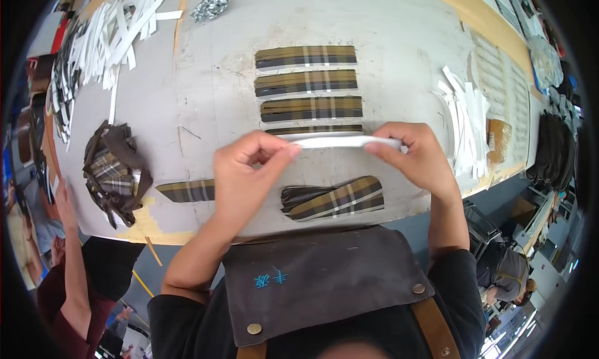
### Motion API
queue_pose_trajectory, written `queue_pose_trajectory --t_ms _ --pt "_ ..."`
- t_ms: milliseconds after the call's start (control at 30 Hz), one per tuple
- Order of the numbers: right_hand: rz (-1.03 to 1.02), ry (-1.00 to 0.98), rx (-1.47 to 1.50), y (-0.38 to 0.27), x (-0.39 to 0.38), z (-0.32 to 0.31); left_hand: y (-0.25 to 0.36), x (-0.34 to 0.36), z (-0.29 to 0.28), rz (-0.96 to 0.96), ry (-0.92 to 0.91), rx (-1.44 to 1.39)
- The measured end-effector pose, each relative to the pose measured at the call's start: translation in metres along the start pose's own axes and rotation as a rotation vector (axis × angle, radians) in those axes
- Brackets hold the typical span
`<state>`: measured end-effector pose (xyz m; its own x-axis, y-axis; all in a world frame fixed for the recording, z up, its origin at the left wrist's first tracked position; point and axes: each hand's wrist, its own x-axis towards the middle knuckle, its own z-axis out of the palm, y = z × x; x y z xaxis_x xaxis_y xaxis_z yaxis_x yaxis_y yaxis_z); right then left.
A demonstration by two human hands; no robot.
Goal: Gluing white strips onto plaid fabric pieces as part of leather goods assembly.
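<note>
You are pinching a white strip (pixel 340 142) between your left hand (pixel 246 172) and right hand (pixel 418 156), each grip clamped on one end, mid-frame above the bench (pixel 206 103).

Big grey tabletop (pixel 206 78), pretty scuffed and scratched, with a tan wooden edge (pixel 474 9) running from 12 toward 3 o'clock. Yellowish worn patch (pixel 145 225) on the near edge around 8. Floor (pixel 493 200) looks blue-grey at 4 o'clock, with a yellow line (pixel 142 283) at 7. Bright daylight (pixel 499 340) down at 5, maybe windows, too blurred to tell.
</note>
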<state>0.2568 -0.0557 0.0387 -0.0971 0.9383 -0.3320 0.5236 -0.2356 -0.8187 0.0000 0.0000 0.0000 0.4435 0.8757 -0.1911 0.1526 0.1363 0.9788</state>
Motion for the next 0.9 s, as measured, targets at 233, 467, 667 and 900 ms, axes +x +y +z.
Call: queue_pose_trajectory --t_ms 233,467,667,900 --pt "0.178 0.190 0.277 0.011 0.024 0.012 -0.006 0.021 -0.013 -0.098 0.205 0.109" --pt "0.178 0.357 0.085 0.015 0.037 0.021 -0.007 0.034 -0.015 0.055 0.239 0.559" --pt "0.155 0.402 0.009 0.018 0.040 0.021 -0.006 0.039 -0.015 0.025 0.217 0.629" --pt "0.181 0.431 -0.034 0.016 0.041 0.020 -0.005 0.042 -0.013 0.018 0.230 0.561"
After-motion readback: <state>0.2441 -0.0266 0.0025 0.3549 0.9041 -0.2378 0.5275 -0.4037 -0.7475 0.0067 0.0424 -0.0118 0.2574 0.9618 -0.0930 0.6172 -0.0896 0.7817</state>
